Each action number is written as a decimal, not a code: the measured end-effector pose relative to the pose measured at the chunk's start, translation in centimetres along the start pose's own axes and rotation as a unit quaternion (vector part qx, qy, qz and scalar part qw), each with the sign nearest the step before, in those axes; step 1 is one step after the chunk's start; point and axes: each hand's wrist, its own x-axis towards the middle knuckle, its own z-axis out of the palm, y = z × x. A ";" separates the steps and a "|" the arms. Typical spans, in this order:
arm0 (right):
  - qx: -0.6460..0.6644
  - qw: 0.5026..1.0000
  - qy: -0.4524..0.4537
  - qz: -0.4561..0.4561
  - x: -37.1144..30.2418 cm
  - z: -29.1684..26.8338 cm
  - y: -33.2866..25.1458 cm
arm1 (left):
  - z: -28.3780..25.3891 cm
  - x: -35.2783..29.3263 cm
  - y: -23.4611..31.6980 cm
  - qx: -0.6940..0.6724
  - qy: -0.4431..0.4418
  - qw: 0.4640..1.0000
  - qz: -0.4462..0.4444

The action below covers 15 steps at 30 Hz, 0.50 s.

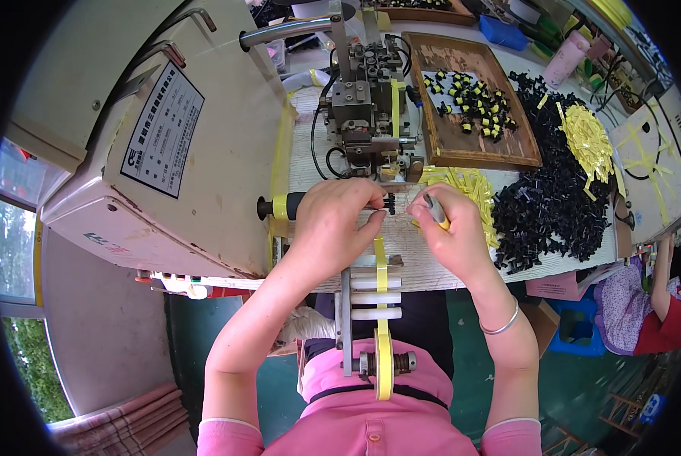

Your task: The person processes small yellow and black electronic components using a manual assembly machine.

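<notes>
My left hand (342,219) is closed in a pinch in front of the machine head (359,114). Between its fingertips sits a small black plastic part (390,204), its toothed end pointing right. A short way to the right, my right hand (454,222) is curled round a slim tool with a grey and yellow handle (436,211); its working tip is too small to make out. Both hands are just above the white worktop (424,262). Below them, a strip of yellow tape (381,262) runs up from a tape roll (384,365) over white rollers.
Beige machine cabinet (90,205) fills the left. Yellow strips (470,190) and a heap of black parts (523,228) lie right of my hands. Behind them is a wooden tray (534,156) holding black-and-yellow pieces. More yellow strips (586,140) top the heap. Another person (622,304) sits far right.
</notes>
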 end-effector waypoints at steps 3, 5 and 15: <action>0.087 0.977 -0.050 0.190 -0.3 0.6 0.4 | 0.0 -0.1 -0.1 0.003 -0.003 1.000 0.001; 0.155 0.951 -0.063 0.260 -0.2 1.4 0.4 | 0.1 -0.1 0.0 0.001 0.000 1.000 -0.003; 0.254 0.935 -0.069 0.238 -1.8 1.0 -2.1 | 0.6 -0.3 -0.1 0.014 0.015 1.000 -0.011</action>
